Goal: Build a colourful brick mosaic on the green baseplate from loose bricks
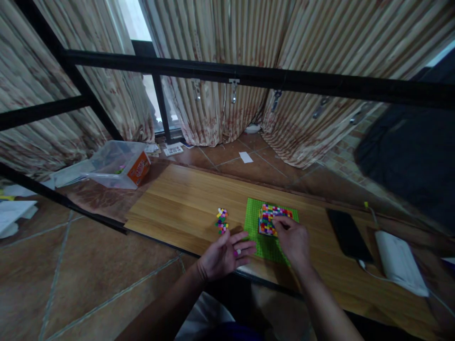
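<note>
My left hand [223, 258] is palm up with its fingers spread, and a couple of tiny bricks [237, 252], pink and white, rest on the fingers. Just beyond its fingertips lies a loose pile of small coloured bricks [222, 220]. My right hand [293, 237] has thumb and fingers pinched together against the top of a multicoloured brick block [266, 215]; whatever is between the fingertips is hidden. That block stands on a green studded baseplate [251, 213], which both hands partly cover.
The wooden board [185, 194] carries a black phone [348, 232] and a white power bank [401, 263] with a cable at right. A clear plastic bin [119, 163] with an orange label stands at far left. A black metal rail [213, 68] crosses before the curtains.
</note>
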`<move>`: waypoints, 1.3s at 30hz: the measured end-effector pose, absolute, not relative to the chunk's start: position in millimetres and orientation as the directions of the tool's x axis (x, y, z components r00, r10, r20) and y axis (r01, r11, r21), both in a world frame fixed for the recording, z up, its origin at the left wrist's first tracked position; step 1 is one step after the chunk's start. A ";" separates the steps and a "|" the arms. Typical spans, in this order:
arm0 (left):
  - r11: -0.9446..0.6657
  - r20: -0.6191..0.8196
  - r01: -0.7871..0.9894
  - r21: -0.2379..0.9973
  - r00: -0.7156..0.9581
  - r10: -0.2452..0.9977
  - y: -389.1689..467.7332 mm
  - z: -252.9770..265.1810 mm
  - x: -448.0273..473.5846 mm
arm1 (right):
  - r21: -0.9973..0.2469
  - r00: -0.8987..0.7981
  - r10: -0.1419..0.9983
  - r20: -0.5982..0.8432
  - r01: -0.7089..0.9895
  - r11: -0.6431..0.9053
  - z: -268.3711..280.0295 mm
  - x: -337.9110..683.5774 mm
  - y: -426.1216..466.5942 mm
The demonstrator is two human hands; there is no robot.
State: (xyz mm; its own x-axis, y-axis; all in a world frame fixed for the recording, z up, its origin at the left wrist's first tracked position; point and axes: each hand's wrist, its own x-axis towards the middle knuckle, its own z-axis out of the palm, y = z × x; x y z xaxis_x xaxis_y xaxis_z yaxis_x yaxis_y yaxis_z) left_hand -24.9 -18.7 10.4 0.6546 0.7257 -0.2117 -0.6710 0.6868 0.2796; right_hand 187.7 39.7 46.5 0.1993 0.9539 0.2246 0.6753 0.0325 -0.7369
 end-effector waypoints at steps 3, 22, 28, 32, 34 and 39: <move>0.681 -0.194 -0.684 0.260 0.654 0.731 -18.6 9.3 -25.0 | -0.775 0.199 0.945 0.261 0.626 0.083 45.7 183.3 26.2; 0.676 -0.222 -0.707 0.206 0.639 0.736 -18.8 12.1 -23.9 | -0.678 -0.346 0.917 0.197 0.627 0.382 39.0 126.1 -33.9; 0.674 -0.191 -0.696 0.247 0.647 0.738 -18.0 11.7 -23.9 | -0.783 -0.192 0.969 0.158 0.573 0.241 46.6 139.6 -33.6; 0.678 -0.176 -0.674 0.293 0.659 0.731 -17.9 9.0 -24.6 | -0.811 0.083 0.980 0.181 0.576 0.101 49.0 165.6 -18.5; 0.679 -0.194 -0.665 0.312 0.655 0.730 -18.3 8.3 -24.8 | -0.811 0.155 0.968 0.198 0.580 0.073 50.3 177.3 -7.3; 0.682 -0.208 -0.658 0.319 0.654 0.728 -19.2 10.3 -24.9 | -0.715 0.154 0.949 0.275 0.693 0.095 54.2 187.0 15.7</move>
